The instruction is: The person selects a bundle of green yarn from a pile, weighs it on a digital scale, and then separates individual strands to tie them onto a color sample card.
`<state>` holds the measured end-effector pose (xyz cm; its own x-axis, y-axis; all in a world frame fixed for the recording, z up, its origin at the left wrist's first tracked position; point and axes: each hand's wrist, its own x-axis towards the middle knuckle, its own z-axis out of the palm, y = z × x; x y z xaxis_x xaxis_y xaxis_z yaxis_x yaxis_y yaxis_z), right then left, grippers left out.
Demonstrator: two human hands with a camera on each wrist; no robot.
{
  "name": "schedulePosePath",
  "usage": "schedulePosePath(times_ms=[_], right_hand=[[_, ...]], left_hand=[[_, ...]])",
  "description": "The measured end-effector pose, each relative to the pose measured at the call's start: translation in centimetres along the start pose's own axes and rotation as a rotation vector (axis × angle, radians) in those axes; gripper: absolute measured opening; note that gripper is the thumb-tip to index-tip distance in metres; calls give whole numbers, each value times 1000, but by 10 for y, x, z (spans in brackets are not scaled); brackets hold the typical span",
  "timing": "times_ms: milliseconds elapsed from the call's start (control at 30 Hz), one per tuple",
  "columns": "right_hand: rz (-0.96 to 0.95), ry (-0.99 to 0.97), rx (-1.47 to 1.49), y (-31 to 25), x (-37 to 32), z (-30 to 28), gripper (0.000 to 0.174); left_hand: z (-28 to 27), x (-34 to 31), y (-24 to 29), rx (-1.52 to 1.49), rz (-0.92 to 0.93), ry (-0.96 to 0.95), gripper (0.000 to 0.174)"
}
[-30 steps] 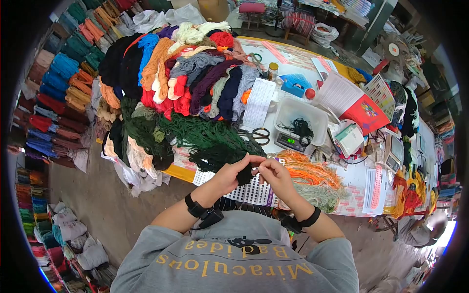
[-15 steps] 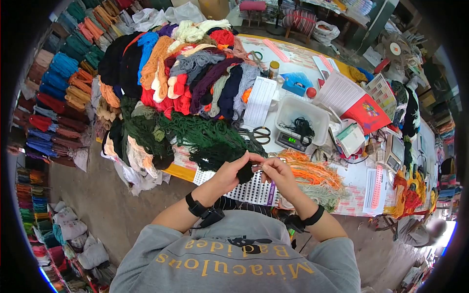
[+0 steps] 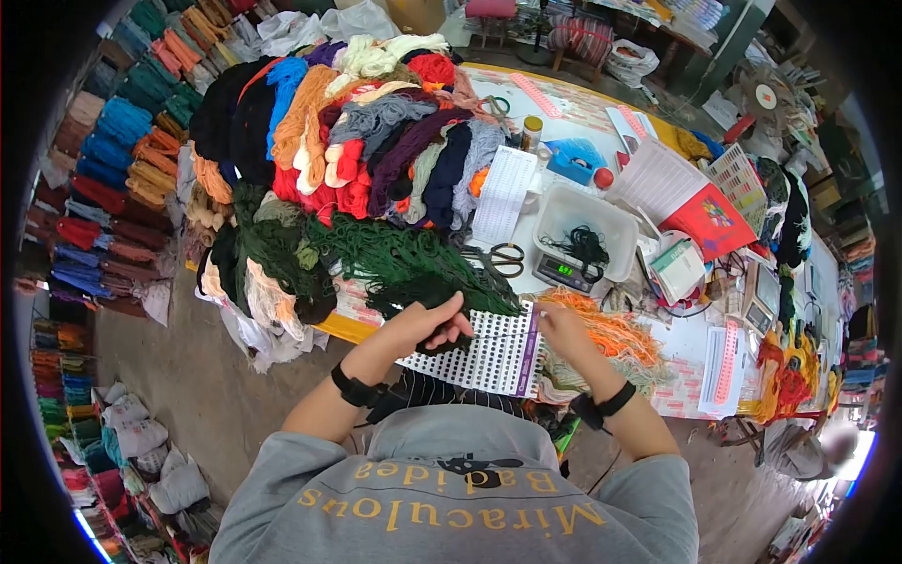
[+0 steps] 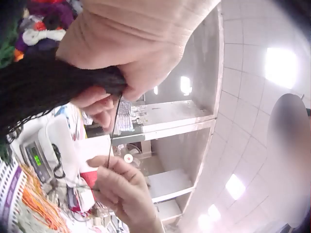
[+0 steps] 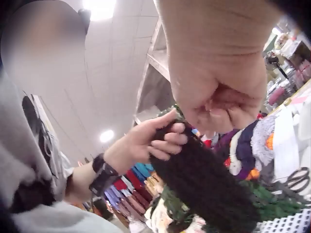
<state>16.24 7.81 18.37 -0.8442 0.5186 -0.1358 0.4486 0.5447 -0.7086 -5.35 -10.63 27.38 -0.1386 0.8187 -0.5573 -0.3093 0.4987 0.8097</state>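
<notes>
My left hand (image 3: 427, 324) grips a thick hank of very dark yarn (image 5: 201, 177), its fingers curled round one end. A single dark strand (image 4: 114, 124) stretches from the hank across to my right hand (image 3: 567, 334), whose thumb and fingers pinch it. Both hands are over a white card with rows of dark dots (image 3: 484, 352) at the table's near edge. Behind the left hand lies a heap of dark green yarn (image 3: 404, 258). In the right wrist view the hank hangs down at a slant from the left hand.
Black-handled scissors (image 3: 507, 260) lie beyond the hands. A digital scale (image 3: 562, 273) stands against a clear plastic tub (image 3: 545, 221) with dark yarn. Orange yarn (image 3: 611, 329) lies to the right. Many-coloured hanks (image 3: 352, 141) are piled at the back left.
My right hand has moved right, away from the left hand, and the strand now spans the gap. My left hand has moved slightly left, uncovering more of the dotted card.
</notes>
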Motion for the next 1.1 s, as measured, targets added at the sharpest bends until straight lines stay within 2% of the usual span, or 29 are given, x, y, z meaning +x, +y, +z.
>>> schedulePosePath(times_ms=[67,100,167,200,300,333,433,500,567,633,700,733,767,833,867,900,967,1033,1100], right_hand=[[114,108,-121,62,16,7,30],[180,148,-229,91,24,9,32],[331,198,-284,145,35,15,37],[329,196,-282,161,41,16,37],[384,234,-305,182,56,20,41],[435,187,-308,180,61,19,44],[507,103,-300,182,71,21,48],[522,165,-230,207,76,33,36],[553,115,-211,197,77,26,31],[475,110,-257,183,72,15,30],[417,122,-272,142,59,-11,28],[357,132,-278,121,54,-23,26],[357,133,-289,106,50,-32,26],[60,331,-239,84,46,-44,20],[-88,413,-237,71,49,-49,17],[-91,415,-244,58,50,-54,17],[196,27,567,-10,43,-74,18],[240,-73,737,-73,31,-83,20],[162,-175,640,-117,18,-86,23]], left_hand=[[-15,-7,-2,-189,-50,-25,57],[-26,-10,-7,-355,-60,-103,57],[-36,-17,-10,-577,1,-148,59],[-38,-22,-9,-655,19,-119,58],[-41,-30,-7,-811,27,-100,57],[-44,-30,-9,-844,64,-223,60],[-42,-32,-12,-801,67,-174,61],[-41,-32,-12,-813,82,-204,60],[-36,-32,-8,-841,120,-157,59],[-36,-27,-11,-877,170,-231,57],[-26,-23,-6,-893,174,-138,55],[-31,-14,-14,-961,183,-240,51],[-25,-12,-9,-968,187,-247,51],[-8,-7,1,-983,174,-247,53],[-4,-1,0,-980,217,-336,55],[0,2,1,-983,223,-342,55],[12,6,8,-944,248,-374,58],[19,7,14,-931,245,-418,61],[24,9,17,-923,226,-454,62]])
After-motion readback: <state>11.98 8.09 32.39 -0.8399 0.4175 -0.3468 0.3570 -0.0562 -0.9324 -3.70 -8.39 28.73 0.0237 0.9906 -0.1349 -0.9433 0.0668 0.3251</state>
